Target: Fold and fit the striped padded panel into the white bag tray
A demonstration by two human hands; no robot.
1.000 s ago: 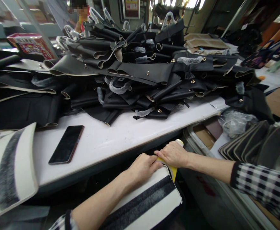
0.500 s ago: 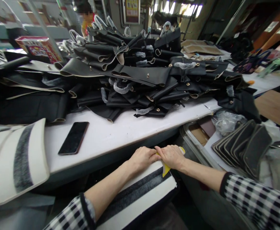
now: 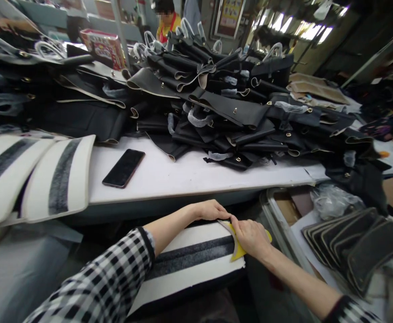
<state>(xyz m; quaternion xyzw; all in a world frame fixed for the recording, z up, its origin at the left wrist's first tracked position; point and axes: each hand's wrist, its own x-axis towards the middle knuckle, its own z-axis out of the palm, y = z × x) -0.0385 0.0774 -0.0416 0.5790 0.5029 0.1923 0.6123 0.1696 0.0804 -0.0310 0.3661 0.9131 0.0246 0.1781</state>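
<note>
Panel (image 3: 196, 256) at left hand (image 3: 211, 210), tool (image 3: 238, 252) in right (image 3: 253, 237)

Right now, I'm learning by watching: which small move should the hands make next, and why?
Probably draw the yellow tool slightly toward the near corner of the striped panel: the right hand holds it over the panel's right end, while the left hand sits at the far edge, perhaps steadying it.

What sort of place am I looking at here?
Probably a bag-making workshop: black bag pieces with plastic-wrapped handles and gold clasps lie heaped on a long white table, and dark panels are stacked at the right.
</note>
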